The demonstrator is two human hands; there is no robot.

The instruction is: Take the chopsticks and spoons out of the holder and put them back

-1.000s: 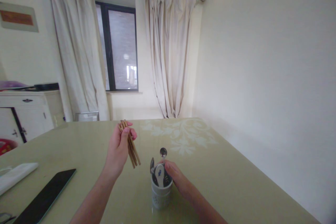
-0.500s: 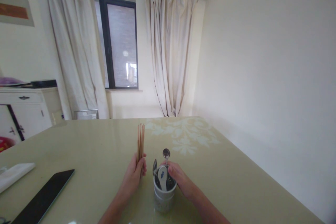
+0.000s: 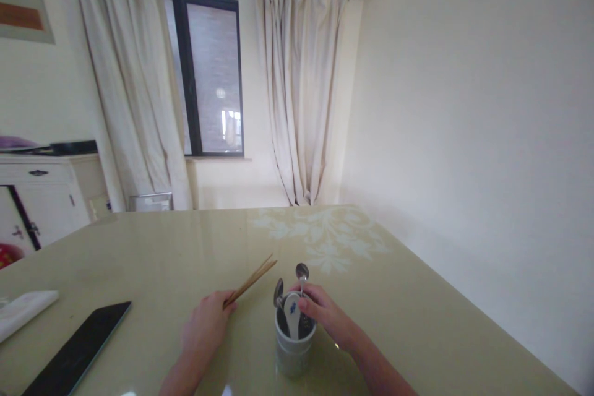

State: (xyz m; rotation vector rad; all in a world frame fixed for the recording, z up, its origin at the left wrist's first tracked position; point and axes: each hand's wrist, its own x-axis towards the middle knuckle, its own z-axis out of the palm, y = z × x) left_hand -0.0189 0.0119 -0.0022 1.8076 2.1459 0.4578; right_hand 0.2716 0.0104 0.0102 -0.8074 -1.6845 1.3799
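Observation:
My left hand (image 3: 211, 322) is closed around a bundle of thin wooden chopsticks (image 3: 253, 281), which slant up and to the right above the table. Just right of it stands a pale ceramic utensil cup (image 3: 294, 356). My right hand (image 3: 325, 315) is closed at the cup's upper right rim, fingers behind and thumb in front; its exact contact is partly hidden. Out of the cup rise a white china spoon (image 3: 292, 315) with a blue mark, a metal spoon (image 3: 302, 271) beside my right fingers, and another metal spoon (image 3: 278, 292) on the left.
The glossy greenish table (image 3: 153, 253) has a white floral pattern (image 3: 325, 241) at its far side. A dark flat tablet-like slab (image 3: 81, 346) and a white object (image 3: 28, 312) lie at left. A white cabinet (image 3: 51, 185) stands beyond, and a wall (image 3: 473, 136) runs along the right.
My left hand has moved left and down and turned, so the chopsticks went from upright to slanting right. The cup, its spoons and my right hand have shifted slightly right in view.

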